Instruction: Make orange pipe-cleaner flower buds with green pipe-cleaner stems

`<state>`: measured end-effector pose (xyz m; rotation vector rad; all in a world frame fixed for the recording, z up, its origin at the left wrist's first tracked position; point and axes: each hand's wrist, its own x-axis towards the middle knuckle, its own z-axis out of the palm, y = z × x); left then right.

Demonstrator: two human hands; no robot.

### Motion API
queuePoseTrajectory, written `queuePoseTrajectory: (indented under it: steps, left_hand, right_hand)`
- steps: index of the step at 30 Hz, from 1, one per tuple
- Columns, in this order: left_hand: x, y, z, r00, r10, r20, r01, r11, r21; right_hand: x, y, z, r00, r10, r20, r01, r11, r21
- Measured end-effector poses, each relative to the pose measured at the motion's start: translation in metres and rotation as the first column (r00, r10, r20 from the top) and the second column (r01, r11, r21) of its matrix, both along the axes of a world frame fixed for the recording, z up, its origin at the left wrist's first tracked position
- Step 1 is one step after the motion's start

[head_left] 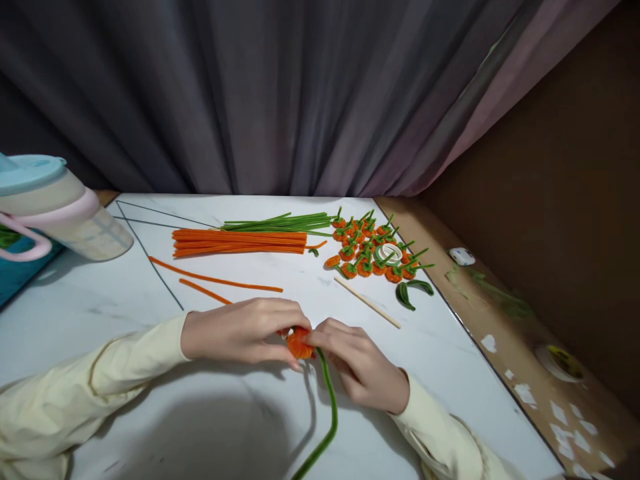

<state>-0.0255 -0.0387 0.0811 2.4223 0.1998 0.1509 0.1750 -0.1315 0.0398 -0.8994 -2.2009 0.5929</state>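
Between my two hands is a small orange pipe-cleaner pumpkin (299,344), coiled into a ribbed ball. My left hand (250,331) pinches it from the left with thumb and fingers. From the right, the fingers of my right hand (357,363) press against it. A long green pipe cleaner (333,407) hangs from the pumpkin and curves toward the near edge of the view. Past my left hand lie two loose orange pipe cleaners (215,275). A thin wooden stick (367,302) rests beyond my right hand.
Bundles of orange pipe cleaners (240,243) and green pipe cleaners (280,223) lie farther back. Several finished pumpkins (365,268) surround a white tape roll (389,253), near green leaf shapes (406,295). A large lidded cup (75,213) stands left; paper scraps (563,427) lie right.
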Motion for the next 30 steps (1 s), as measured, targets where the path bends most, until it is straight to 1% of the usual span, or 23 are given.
queuePoseTrajectory:
  steps: [4, 7, 9, 12, 15, 17, 21, 24, 26, 28, 30]
  left_hand:
    - [0.001, 0.001, 0.003, 0.999, 0.036, -0.003, -0.036, 0.996, -0.077]
    - [0.0, 0.001, 0.002, 0.998, 0.053, 0.02, -0.05, 0.989, -0.137]
    - [0.0, 0.001, 0.001, 0.998, 0.067, 0.021, -0.063, 0.984, -0.164]
    - [0.0, 0.0, 0.001, 0.996, 0.08, 0.026, -0.074, 0.98, -0.186]
    - [0.0, -0.001, 0.001, 0.996, 0.071, 0.046, -0.06, 0.976, -0.208]
    - [-0.001, -0.001, 0.001, 0.996, 0.073, 0.055, -0.061, 0.981, -0.187]
    - [-0.003, -0.001, 0.0, 0.992, 0.058, 0.113, -0.048, 0.995, -0.09]
    - [-0.003, -0.003, -0.002, 0.987, 0.015, 0.16, -0.01, 0.999, -0.035]
    - [-0.003, -0.004, -0.003, 0.985, -0.011, 0.17, 0.014, 1.0, -0.016]
    - [-0.003, -0.004, -0.003, 0.986, -0.027, 0.163, 0.025, 1.0, 0.015]
    - [-0.004, -0.002, 0.0, 0.987, -0.003, 0.159, -0.012, 0.996, 0.093]
  right_hand:
    - [0.003, -0.002, 0.005, 0.997, 0.023, -0.07, -0.031, 0.994, -0.107]
    - [0.004, -0.004, 0.007, 0.993, 0.007, -0.117, -0.026, 0.987, -0.161]
    - [0.002, -0.005, 0.008, 0.992, -0.026, -0.127, 0.007, 0.989, -0.147]
    - [-0.002, -0.006, 0.005, 0.99, -0.081, -0.111, 0.072, 0.994, -0.081]
    - [-0.006, -0.007, 0.0, 0.991, -0.087, -0.102, 0.085, 0.996, -0.022]
    - [-0.007, -0.007, -0.004, 0.988, -0.109, -0.108, 0.11, 0.994, 0.002]
    - [-0.008, -0.008, -0.006, 0.977, -0.165, -0.135, 0.17, 0.985, 0.023]
    - [-0.008, -0.006, -0.002, 0.986, -0.101, -0.131, 0.106, 0.994, 0.033]
    - [-0.008, -0.004, 0.001, 0.995, -0.05, -0.088, 0.056, 0.996, 0.064]
    - [-0.007, -0.003, 0.001, 0.999, -0.039, -0.024, 0.042, 0.993, 0.113]
    - [-0.007, -0.003, -0.001, 0.997, -0.07, 0.035, 0.064, 0.985, 0.16]
